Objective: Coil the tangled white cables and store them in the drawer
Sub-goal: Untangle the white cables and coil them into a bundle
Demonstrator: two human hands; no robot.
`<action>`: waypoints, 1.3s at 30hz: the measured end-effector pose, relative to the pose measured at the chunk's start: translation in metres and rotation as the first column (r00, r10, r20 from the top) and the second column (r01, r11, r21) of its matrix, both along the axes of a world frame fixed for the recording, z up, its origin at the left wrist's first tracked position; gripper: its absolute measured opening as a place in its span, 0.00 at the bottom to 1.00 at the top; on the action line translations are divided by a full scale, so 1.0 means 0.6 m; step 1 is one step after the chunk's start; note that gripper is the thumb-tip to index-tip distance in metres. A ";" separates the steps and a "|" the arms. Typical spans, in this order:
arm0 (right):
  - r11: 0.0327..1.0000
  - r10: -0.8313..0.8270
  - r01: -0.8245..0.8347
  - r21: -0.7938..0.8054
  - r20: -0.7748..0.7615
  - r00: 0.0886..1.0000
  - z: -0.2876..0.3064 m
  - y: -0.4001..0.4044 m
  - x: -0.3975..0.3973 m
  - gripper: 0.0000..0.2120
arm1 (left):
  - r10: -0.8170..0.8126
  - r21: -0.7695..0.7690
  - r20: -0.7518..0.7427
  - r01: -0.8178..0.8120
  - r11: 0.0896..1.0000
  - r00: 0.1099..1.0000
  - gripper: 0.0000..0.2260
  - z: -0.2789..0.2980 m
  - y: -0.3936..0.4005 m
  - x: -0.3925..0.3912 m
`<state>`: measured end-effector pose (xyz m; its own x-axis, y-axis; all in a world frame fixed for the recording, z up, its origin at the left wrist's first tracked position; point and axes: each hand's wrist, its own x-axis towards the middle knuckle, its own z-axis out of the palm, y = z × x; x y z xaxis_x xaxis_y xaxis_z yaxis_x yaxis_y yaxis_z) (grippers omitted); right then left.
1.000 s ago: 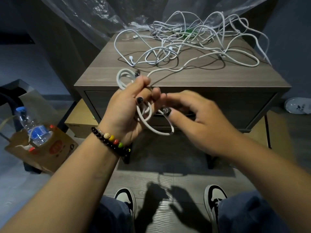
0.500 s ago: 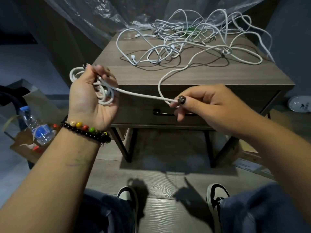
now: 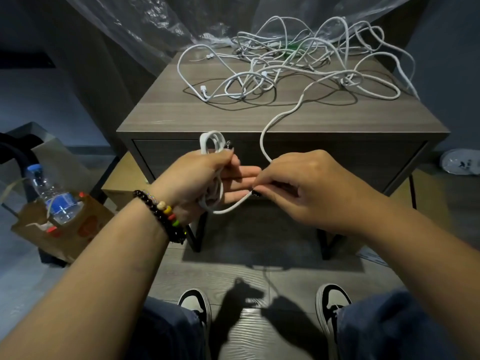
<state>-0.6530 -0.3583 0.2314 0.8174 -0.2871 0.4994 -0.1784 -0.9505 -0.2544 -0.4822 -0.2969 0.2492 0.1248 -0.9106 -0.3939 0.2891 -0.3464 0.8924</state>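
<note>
At nine o'clock, a water bottle stands in a brown paper bag on the floor. Toward centre, the left hand, a beaded bracelet at its wrist, grips a small coil of white cable, loops showing above the thumb and below the palm, its fingers stretched toward the other hand. Half a second ago this hand was swung out to nine o'clock with the cable drawn taut between the two; it has now come back in front of the drawer. Meeting it, the right hand pinches the running cable between thumb and fingertips, a slack bight hanging beneath. That return reads as one more turn about to be laid onto the coil. From the pinch the cable climbs over the desk edge toward twelve o'clock, into the tangled cables heaped against clear plastic sheeting. The drawer is closed. By the look of it, the first cable is only partly wound, and most of the work remains on the desk.
</note>
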 end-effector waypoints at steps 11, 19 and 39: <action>0.993 -0.017 0.027 -0.115 0.090 0.996 -0.009 -0.008 -0.004 0.06 | -0.179 0.099 0.155 0.165 0.981 0.972 0.13 -0.002 0.007 -0.027; 0.999 -0.035 0.039 -0.017 0.189 0.981 -0.002 -0.010 -0.007 0.06 | -0.224 0.120 0.317 0.195 0.973 0.922 0.18 -0.017 0.001 -0.020; 0.949 -0.245 0.218 0.225 0.096 0.965 0.017 -0.034 -0.041 0.10 | 0.211 -0.122 -0.212 -0.240 0.963 0.954 0.17 0.019 -0.009 0.072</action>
